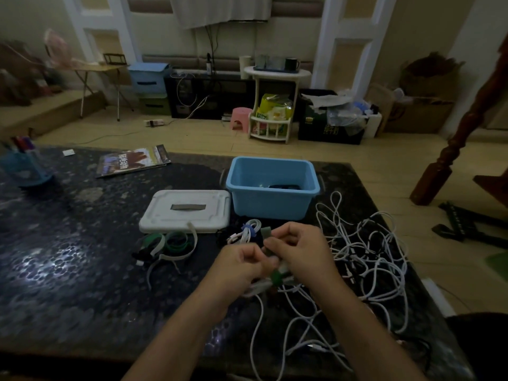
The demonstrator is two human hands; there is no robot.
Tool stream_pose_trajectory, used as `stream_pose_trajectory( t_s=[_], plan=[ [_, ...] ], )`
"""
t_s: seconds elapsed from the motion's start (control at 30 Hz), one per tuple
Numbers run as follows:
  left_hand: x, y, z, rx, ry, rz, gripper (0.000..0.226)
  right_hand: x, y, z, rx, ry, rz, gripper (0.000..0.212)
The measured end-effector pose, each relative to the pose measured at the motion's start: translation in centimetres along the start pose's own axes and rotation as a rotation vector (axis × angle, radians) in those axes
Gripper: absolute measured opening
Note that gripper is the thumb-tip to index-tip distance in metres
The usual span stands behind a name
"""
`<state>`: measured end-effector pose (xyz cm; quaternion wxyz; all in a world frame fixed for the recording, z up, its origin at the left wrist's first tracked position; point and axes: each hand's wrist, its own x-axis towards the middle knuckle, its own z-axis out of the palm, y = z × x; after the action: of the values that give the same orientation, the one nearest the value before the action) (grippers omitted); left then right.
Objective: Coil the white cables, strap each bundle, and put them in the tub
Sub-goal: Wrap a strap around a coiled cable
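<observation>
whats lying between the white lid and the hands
In the head view, a small coiled white cable bundle with a blue strap lies there, just off the white lid's near right corner, in front of both hands, left and right.

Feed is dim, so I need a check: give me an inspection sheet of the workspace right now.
Surface: dark patterned table, shiny in patches.
Job's things: blue tub open, something dark inside; white lid beside it; strapped coil in front of the tub; spare straps left of the hands.
Clutter: magazine, pen pot.
Hands: left hand and right hand grip a bundle with a green strap.
Cables: loose white tangle on the right.
Surroundings: pink stool, white rack, boxes.
</observation>
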<state>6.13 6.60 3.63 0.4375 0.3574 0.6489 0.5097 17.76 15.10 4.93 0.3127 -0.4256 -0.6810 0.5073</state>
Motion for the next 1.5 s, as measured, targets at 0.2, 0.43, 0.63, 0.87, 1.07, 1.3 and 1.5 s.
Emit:
stream_pose_trajectory(
  t_s=[0.2,0.43,0.63,0.87,1.07,1.3,1.5],
  plan=[
    [0.5,-0.2,0.9,-0.08,0.07,-0.069,0.029,0.1,0.1,0.8,0.004,0.089,-0.071,0.018],
    [0.1,0.2,0.1,-0.136,-0.102,-0.125,0.024,-0.2,-0.3,0.6,-0.028,0.032,-0.098,0.024],
    [-0.3,0.4,-0.2,-0.127,-0.195,-0.107,0.014,-1.3,-0.7,0.1,-0.025,-0.039,-0.179,0.022],
    [-0.4,0.7,-1.3,-0.234,-0.131,-0.068,0.015,-1.7,-1.4,-1.3,-0.012,-0.344,-0.271,0.039],
    [0.3,0.8,-2.1,-0.369,-0.097,-0.149,0.024,-1.5,-0.4,-1.8,-0.15,-0.376,-0.412,0.054],
    [0.9,0.3,-2.7,-0.362,-0.099,-0.183,0.037,-1.2,-0.2,-1.1,-0.257,-0.247,-0.52,0.042],
    [0.9,0.4,-2.9,-0.315,-0.123,-0.191,0.033,-1.3,-0.3,-0.7,-0.23,-0.172,-0.588,0.035]
  ],
)
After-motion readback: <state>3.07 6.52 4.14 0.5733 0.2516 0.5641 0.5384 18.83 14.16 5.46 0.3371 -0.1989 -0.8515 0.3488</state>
